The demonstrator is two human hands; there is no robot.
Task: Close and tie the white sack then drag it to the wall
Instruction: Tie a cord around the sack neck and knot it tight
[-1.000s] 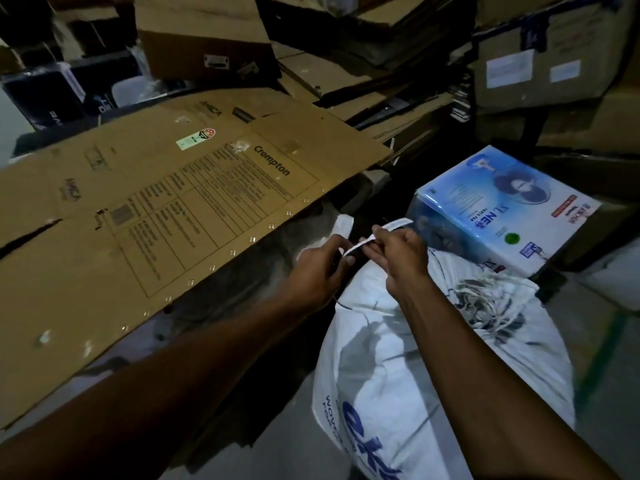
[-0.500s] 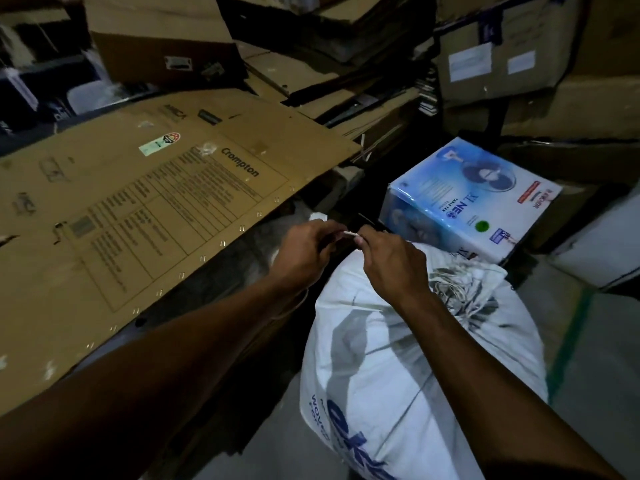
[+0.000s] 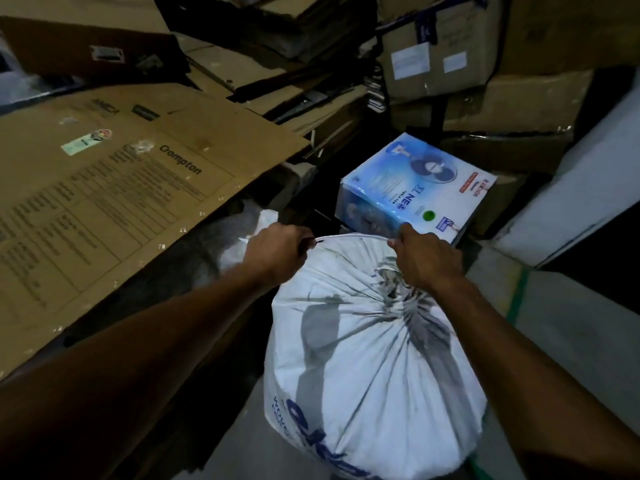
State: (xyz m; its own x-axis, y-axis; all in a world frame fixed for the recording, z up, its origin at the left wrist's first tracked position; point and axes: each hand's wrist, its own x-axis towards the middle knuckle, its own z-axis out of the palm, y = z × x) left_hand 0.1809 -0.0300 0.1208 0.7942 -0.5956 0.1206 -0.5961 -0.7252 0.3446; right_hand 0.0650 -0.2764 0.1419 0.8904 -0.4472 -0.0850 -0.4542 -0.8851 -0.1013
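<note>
A full white sack (image 3: 363, 368) with blue print stands on the floor below me, its top gathered into folds near my right wrist. A thin white tie strip (image 3: 353, 239) runs taut across the sack's far edge between my two hands. My left hand (image 3: 277, 252) is closed on the strip's left end. My right hand (image 3: 424, 256) grips the right end and rests on the gathered mouth.
A large flattened Crompton cardboard sheet (image 3: 121, 202) slopes on the left. A blue fan box (image 3: 415, 188) sits just beyond the sack. Stacked cartons (image 3: 485, 64) fill the back. A pale wall (image 3: 571, 209) rises at the right above grey floor (image 3: 571, 334) with a green line.
My hands, close together at the sack's top a moment ago, have pulled apart sideways. The tie strip is now stretched straight between them.
</note>
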